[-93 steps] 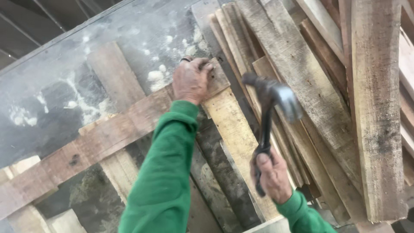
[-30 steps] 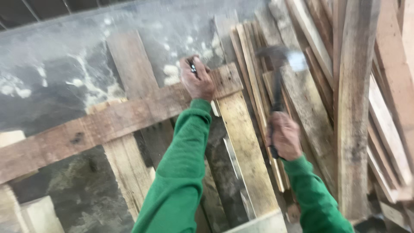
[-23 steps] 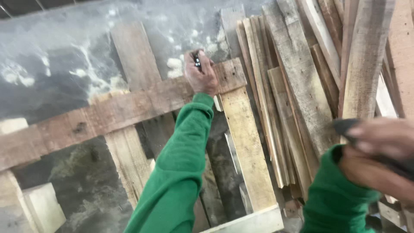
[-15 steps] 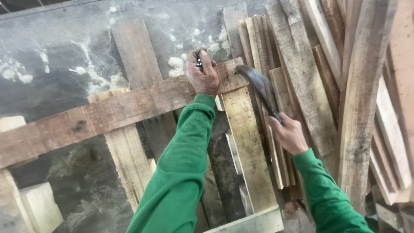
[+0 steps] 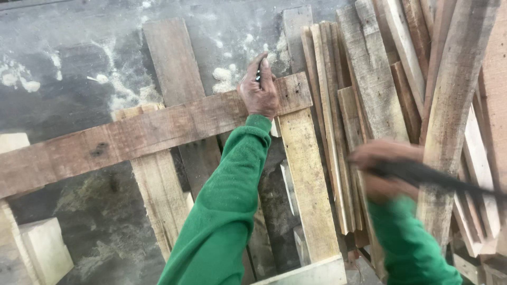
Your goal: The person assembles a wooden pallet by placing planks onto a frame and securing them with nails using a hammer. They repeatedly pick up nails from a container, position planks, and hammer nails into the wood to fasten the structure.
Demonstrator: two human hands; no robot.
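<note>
My left hand [image 5: 258,91] rests on the long reddish cross plank [image 5: 132,134], pinching a small dark nail [image 5: 258,75] upright against it near the plank's right end. My right hand [image 5: 381,168], blurred by motion, grips the dark handle of a hammer [image 5: 438,177] that runs off to the right; the hammer's head is out of view. The cross plank lies over upright boards [image 5: 303,179], one pale and one darker. Both arms wear green sleeves.
A stack of weathered planks [image 5: 401,79] leans against the wall on the right. A grey, stained concrete wall [image 5: 68,58] stands behind. Pale wood blocks [image 5: 45,248] sit at lower left, and a light board edge [image 5: 301,273] lies at the bottom.
My right hand has swung the hammer back from near the nail, down and to the right. My left hand keeps the nail on the cross plank.
</note>
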